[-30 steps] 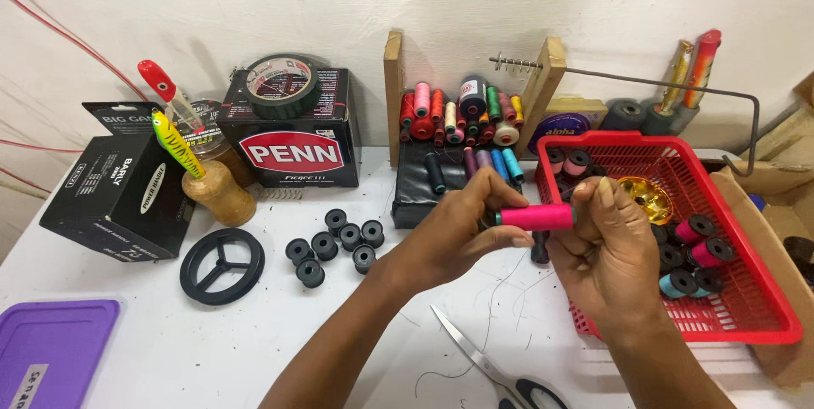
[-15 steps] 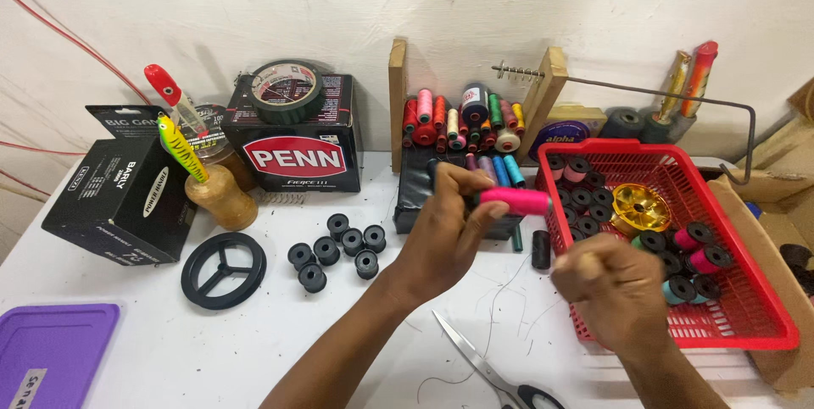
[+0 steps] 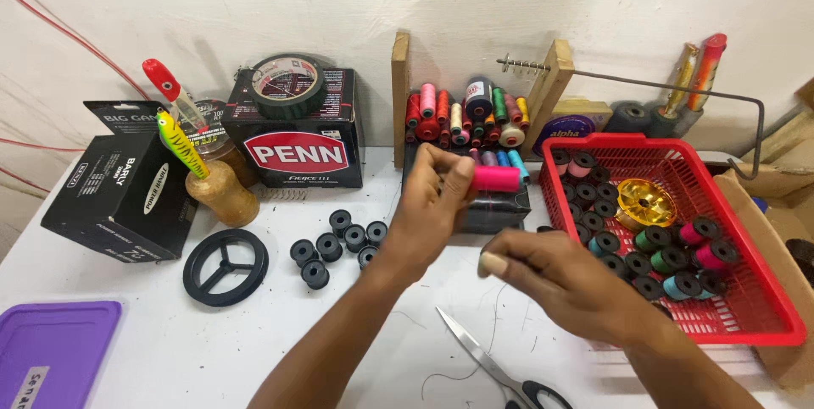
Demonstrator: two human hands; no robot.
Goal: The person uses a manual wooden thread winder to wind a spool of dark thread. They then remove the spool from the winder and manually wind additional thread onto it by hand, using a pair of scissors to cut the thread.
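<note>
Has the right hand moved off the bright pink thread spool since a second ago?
Yes. The right hand let go and dropped leftward, away from the red plastic basket; the left hand alone holds the pink spool.

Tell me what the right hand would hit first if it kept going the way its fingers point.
The right hand points left across the table. First in that line is probably the left forearm that crosses in front of it; beyond lie the empty black spools. Depth is unclear, so it might pass above.

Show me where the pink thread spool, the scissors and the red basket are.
pink thread spool (image 3: pixel 497 178), head view, middle of the pink winding.
scissors (image 3: pixel 475 352), head view, middle of the blades.
red basket (image 3: pixel 767 289), head view, right rim.
</note>
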